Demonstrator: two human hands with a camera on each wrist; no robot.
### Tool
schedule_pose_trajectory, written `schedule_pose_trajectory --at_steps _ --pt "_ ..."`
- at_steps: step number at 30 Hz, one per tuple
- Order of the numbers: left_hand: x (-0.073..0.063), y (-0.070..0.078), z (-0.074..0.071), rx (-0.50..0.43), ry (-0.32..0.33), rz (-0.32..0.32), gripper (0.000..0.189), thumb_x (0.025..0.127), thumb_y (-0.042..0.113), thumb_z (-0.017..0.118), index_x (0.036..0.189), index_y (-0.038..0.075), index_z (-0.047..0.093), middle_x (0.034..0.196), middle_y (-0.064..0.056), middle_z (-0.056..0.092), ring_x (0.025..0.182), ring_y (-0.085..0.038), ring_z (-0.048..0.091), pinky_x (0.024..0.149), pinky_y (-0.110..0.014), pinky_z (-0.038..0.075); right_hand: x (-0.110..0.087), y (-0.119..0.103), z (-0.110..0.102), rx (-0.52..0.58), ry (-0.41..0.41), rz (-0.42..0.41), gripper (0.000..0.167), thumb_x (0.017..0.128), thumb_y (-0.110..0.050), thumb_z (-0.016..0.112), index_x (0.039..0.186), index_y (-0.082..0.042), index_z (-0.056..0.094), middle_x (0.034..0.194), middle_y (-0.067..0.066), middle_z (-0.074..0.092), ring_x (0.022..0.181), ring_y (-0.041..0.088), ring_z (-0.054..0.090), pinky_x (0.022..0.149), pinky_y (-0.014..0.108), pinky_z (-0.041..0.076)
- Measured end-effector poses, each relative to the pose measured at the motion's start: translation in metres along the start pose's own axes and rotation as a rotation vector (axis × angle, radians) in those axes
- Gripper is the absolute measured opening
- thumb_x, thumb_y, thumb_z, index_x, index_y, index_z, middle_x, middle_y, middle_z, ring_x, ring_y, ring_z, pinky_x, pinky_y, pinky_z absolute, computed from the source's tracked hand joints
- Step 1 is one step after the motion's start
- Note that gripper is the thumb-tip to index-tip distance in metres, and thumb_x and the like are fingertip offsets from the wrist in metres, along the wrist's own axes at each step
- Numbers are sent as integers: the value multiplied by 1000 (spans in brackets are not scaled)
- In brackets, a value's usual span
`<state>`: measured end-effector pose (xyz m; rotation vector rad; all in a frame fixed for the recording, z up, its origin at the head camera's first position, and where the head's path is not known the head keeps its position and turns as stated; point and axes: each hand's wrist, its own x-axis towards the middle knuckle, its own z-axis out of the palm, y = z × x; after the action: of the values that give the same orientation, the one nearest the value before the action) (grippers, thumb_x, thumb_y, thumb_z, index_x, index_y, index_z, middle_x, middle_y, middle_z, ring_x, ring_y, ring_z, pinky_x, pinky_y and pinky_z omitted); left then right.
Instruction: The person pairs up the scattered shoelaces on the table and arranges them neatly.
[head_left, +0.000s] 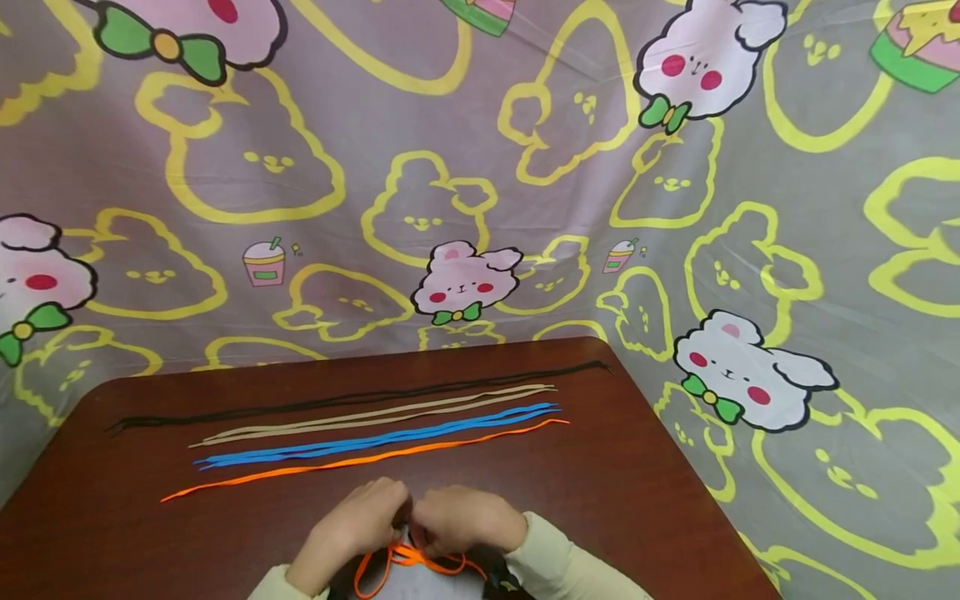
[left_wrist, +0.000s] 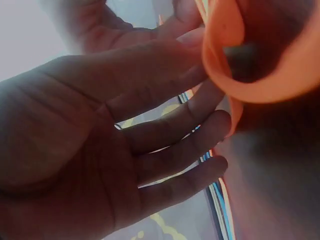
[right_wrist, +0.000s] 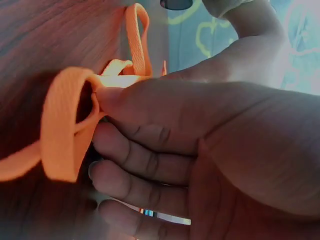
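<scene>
An orange shoelace (head_left: 407, 553) with loops on both sides, like a bow, is between the two hands near the table's front edge. My left hand (head_left: 365, 517) pinches it between thumb and index finger, while the other fingers extend loosely, as the left wrist view shows. From the right, my right hand (head_left: 468, 518) pinches the same lace (right_wrist: 62, 127) with thumb and forefinger; its remaining fingers are bent. The knot's middle is partly hidden by the fingertips. Beneath the lace is a pale grey surface (head_left: 427, 585) whose kind I cannot tell.
On the brown table (head_left: 600, 483), shoelaces lie stretched in rows: black (head_left: 337, 398), beige (head_left: 375, 415), blue (head_left: 382, 437) and another orange shoelace (head_left: 360, 460) nearest the hands. A patterned cloth (head_left: 360, 242) hangs behind the table and along its right side.
</scene>
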<state>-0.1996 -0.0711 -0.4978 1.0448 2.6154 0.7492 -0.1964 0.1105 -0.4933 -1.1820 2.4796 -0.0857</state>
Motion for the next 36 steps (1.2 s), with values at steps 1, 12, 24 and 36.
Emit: schedule_pose_trajectory --at_steps 1,12,24,36 --pt "0 0 0 6 1 -4 27 71 -2 80 66 13 58 61 10 41 55 -6 36 51 -26 31 0 0 -1 -8 0 -6 21 89 -17 78 75 -25 65 61 -18 47 50 -2 41 47 14 34" --pt "-6 -11 -1 -143 -7 35 23 99 7 61 80 20 62 66 12 47 58 -1 41 55 -23 39 -2 6 -21 142 80 -115 13 87 -11 76 88 -22 68 72 -20 56 57 -6 46 55 10 39" --pt "-19 -21 -27 -625 -111 192 28 110 18 46 103 2 68 73 2 57 62 -1 48 58 -20 42 -14 7 -41 211 329 -182 4 99 -19 69 98 -21 73 88 -18 67 74 -14 52 67 6 44" --pt "-37 -22 -39 -621 5 158 17 104 23 60 106 16 75 92 6 71 80 -5 63 71 -25 54 -36 10 -57 262 421 -132 10 96 -32 72 98 -23 75 84 -22 65 65 -10 48 59 8 42"
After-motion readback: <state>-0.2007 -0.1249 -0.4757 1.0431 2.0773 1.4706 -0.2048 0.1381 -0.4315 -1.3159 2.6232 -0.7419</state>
